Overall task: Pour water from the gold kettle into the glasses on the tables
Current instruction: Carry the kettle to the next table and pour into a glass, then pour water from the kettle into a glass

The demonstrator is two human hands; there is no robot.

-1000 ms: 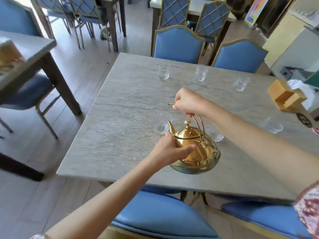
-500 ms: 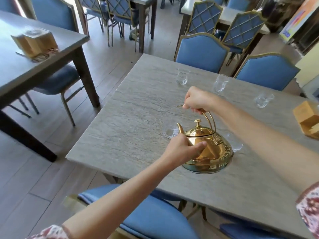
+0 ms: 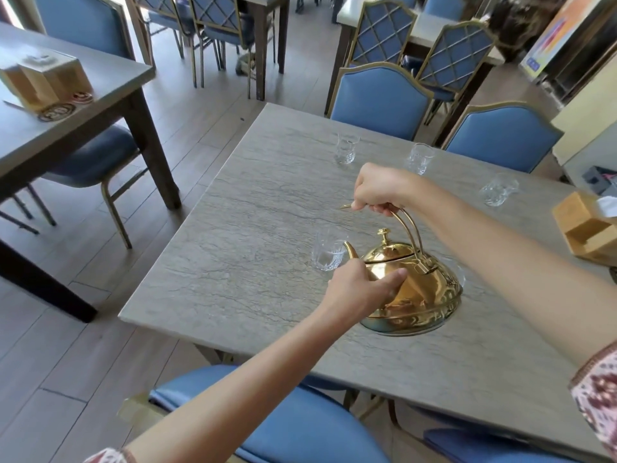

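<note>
A gold kettle [image 3: 417, 289] stands on the grey stone table [image 3: 253, 248], near its front edge. My right hand [image 3: 377, 190] grips the top of its arched handle. My left hand [image 3: 362, 289] rests against the kettle's left side, below the spout. A small clear glass [image 3: 327, 250] stands just left of the spout tip. Another glass [image 3: 459, 275] is mostly hidden behind the kettle. Three more glasses [image 3: 347, 148] [image 3: 420, 158] [image 3: 498, 189] stand along the far side.
A wooden napkin holder [image 3: 587, 228] sits at the table's right edge. Blue chairs [image 3: 377, 98] ring the table, one [image 3: 287, 422] right below me. A second table [image 3: 66, 111] with a wooden box [image 3: 46, 78] stands to the left across a floor gap.
The view has swung left and up, so the left-hand table shows more. Both hands stay on the kettle, which stays on the table by the near glass.
</note>
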